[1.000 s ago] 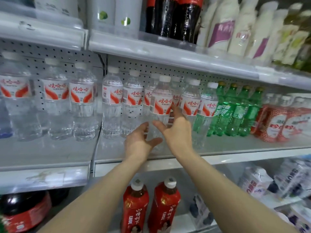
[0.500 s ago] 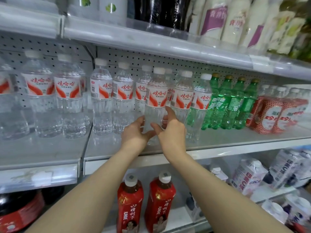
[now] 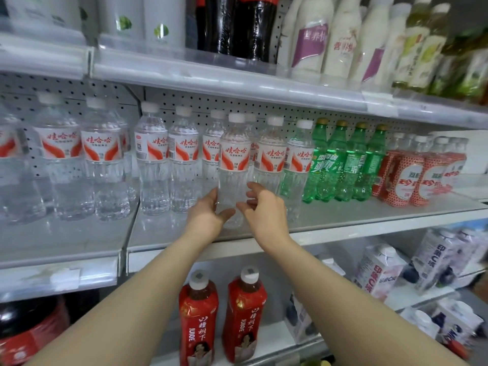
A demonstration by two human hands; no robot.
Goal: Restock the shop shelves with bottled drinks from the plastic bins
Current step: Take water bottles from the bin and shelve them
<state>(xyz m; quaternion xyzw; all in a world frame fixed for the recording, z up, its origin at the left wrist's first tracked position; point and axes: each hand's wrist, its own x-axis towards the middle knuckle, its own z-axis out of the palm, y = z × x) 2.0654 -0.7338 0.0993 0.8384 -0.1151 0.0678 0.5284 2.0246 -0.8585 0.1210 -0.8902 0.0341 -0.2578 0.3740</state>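
**Both hands at a water bottle on the middle shelf**

Left hand reached forward on a nearly straight forearm and cupped the lower body of the clear bottle, fingers along its left side and thumb across the front near the base. Right hand hovered just beside the bottle's right side, palm turned leftward, fingers loosely curled and thumb pointing toward the plastic. Whether it touched could not be told, and it gripped nothing. The bottle stood upright near the shelf's front edge, ahead of a row of matching water bottles and left of the green soda bottles. Under the forearms, two red juice bottles stood on the shelf below.
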